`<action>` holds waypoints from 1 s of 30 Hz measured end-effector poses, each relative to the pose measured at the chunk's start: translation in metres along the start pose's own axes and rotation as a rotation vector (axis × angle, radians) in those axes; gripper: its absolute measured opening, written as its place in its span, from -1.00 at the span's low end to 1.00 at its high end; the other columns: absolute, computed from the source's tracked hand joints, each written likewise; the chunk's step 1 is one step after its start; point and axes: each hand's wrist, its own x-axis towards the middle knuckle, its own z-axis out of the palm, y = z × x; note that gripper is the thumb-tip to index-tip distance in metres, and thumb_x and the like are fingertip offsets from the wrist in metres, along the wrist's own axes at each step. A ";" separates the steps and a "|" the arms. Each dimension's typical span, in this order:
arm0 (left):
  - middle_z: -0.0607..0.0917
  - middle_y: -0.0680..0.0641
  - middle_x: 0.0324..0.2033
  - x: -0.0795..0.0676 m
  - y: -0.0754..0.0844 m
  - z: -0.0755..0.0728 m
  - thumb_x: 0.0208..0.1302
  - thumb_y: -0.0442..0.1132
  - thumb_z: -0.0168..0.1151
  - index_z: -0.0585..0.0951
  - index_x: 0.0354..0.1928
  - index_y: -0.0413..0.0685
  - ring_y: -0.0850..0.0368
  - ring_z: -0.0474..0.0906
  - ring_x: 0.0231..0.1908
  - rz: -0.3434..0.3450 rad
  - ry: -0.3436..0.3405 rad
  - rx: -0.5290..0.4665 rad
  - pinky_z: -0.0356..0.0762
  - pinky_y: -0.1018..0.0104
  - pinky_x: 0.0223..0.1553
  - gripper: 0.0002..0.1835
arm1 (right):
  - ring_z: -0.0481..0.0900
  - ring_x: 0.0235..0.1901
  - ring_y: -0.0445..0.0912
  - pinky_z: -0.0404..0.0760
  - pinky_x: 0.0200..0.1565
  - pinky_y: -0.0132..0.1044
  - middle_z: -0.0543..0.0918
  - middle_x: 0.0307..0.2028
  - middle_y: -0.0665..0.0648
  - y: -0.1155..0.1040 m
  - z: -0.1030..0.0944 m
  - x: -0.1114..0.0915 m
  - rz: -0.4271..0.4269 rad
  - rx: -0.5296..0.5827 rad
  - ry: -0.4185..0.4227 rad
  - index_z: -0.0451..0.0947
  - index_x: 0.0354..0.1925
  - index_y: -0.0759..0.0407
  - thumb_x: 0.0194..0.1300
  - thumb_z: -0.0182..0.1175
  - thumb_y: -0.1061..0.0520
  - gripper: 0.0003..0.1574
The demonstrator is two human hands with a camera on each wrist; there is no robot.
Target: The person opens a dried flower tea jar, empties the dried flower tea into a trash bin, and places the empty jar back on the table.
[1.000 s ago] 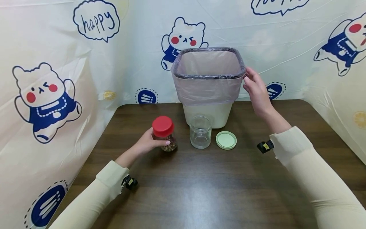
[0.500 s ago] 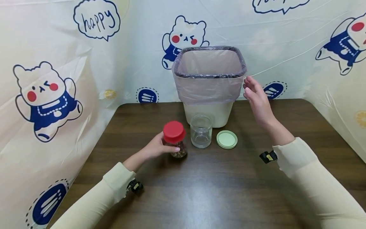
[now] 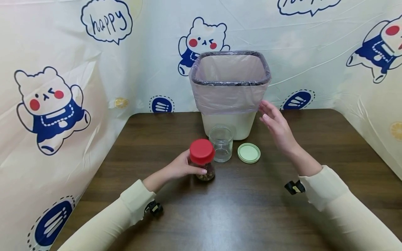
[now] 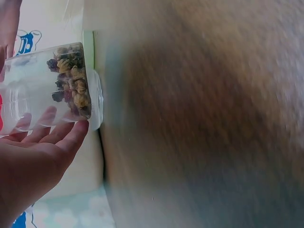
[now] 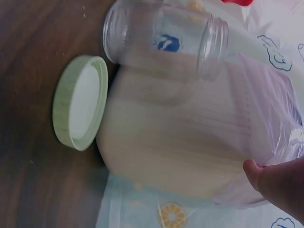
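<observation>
Left grip (image 3: 182,168) clamped on red-lid jar (image 3: 202,153), now nearer empty jar (image 3: 225,150), so both look grouped; right grip (image 3: 277,128) lower by bin (image 3: 242,124), fingers apart.

The cap (image 3: 202,151) is red, the lid (image 3: 249,153) green.

Free passage crosses the near tabletop (image 3: 226,212), but the glass jar (image 3: 223,148) stands before the bin (image 3: 245,122).

Glare whitens the tabletop (image 3: 216,223), which blurs in the left wrist view.
</observation>
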 end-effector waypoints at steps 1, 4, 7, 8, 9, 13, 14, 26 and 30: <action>0.52 -0.17 0.15 0.000 0.000 0.001 0.10 -0.40 0.42 0.31 0.31 -0.23 -0.06 0.43 0.14 -0.001 -0.003 -0.005 0.36 -0.02 0.19 -0.27 | -0.01 0.41 0.18 0.22 0.26 -0.33 0.02 0.41 0.49 0.001 0.001 -0.002 -0.001 0.000 -0.006 -0.09 0.40 0.56 0.41 -0.24 0.32 -0.33; 0.53 -0.17 0.14 0.001 -0.001 0.006 0.09 -0.40 0.43 0.31 0.31 -0.23 -0.05 0.45 0.14 0.005 -0.014 -0.007 0.37 0.00 0.18 -0.26 | -0.02 0.41 0.22 0.23 0.25 -0.31 0.02 0.40 0.51 0.003 0.005 -0.009 -0.004 0.004 -0.018 -0.08 0.39 0.58 0.40 -0.24 0.33 -0.33; 0.55 -0.15 0.13 0.002 -0.001 0.010 0.06 -0.42 0.43 0.33 0.31 -0.22 -0.03 0.46 0.13 0.015 -0.029 -0.018 0.37 0.03 0.18 -0.25 | 0.01 0.39 0.21 0.23 0.25 -0.29 0.04 0.38 0.52 0.005 0.009 -0.014 -0.001 0.014 -0.023 -0.06 0.38 0.57 0.39 -0.24 0.33 -0.34; 0.56 -0.15 0.13 0.003 -0.001 0.011 0.05 -0.43 0.44 0.33 0.31 -0.22 -0.02 0.47 0.13 0.024 -0.037 -0.023 0.37 0.04 0.18 -0.25 | 0.02 0.39 0.22 0.23 0.26 -0.28 0.05 0.38 0.52 0.006 0.010 -0.015 0.000 0.012 -0.027 -0.06 0.38 0.58 0.39 -0.24 0.33 -0.34; 0.56 -0.14 0.12 0.003 -0.001 0.012 0.05 -0.44 0.44 0.33 0.31 -0.22 0.00 0.47 0.13 0.030 -0.044 -0.028 0.37 0.05 0.18 -0.25 | 0.02 0.38 0.23 0.23 0.26 -0.29 0.06 0.37 0.53 0.008 0.011 -0.017 0.000 0.008 -0.033 -0.06 0.37 0.58 0.39 -0.24 0.33 -0.34; 0.57 -0.14 0.11 0.005 -0.001 0.018 0.04 -0.46 0.44 0.34 0.30 -0.22 0.03 0.49 0.10 0.049 -0.064 -0.043 0.39 0.09 0.16 -0.25 | 0.07 0.36 0.25 0.24 0.26 -0.32 0.08 0.35 0.56 0.014 0.016 -0.022 -0.017 -0.034 -0.077 -0.02 0.37 0.59 0.39 -0.23 0.34 -0.36; 0.57 -0.14 0.11 0.005 -0.001 0.019 0.04 -0.46 0.43 0.34 0.30 -0.23 0.03 0.49 0.10 0.053 -0.071 -0.048 0.40 0.10 0.16 -0.25 | 0.08 0.36 0.24 0.25 0.25 -0.34 0.09 0.35 0.57 0.015 0.017 -0.024 -0.025 -0.046 -0.092 0.00 0.36 0.59 0.39 -0.22 0.34 -0.37; 0.55 -0.09 0.12 0.010 -0.001 0.028 0.02 -0.44 0.46 0.35 0.30 -0.18 0.06 0.45 0.12 0.058 -0.100 -0.027 0.32 0.08 0.21 -0.23 | 0.17 0.34 0.22 0.27 0.28 -0.26 0.21 0.34 0.49 0.034 0.031 -0.043 -0.073 -0.196 -0.340 0.11 0.36 0.51 0.37 -0.01 0.38 -0.36; 0.54 -0.07 0.14 0.011 0.000 0.032 0.04 -0.41 0.47 0.34 0.31 -0.16 0.06 0.44 0.14 0.047 -0.105 -0.023 0.29 0.05 0.23 -0.23 | 0.23 0.33 0.13 0.29 0.28 -0.13 0.27 0.32 0.44 0.039 0.035 -0.048 -0.062 -0.220 -0.365 0.15 0.35 0.47 0.35 0.08 0.35 -0.34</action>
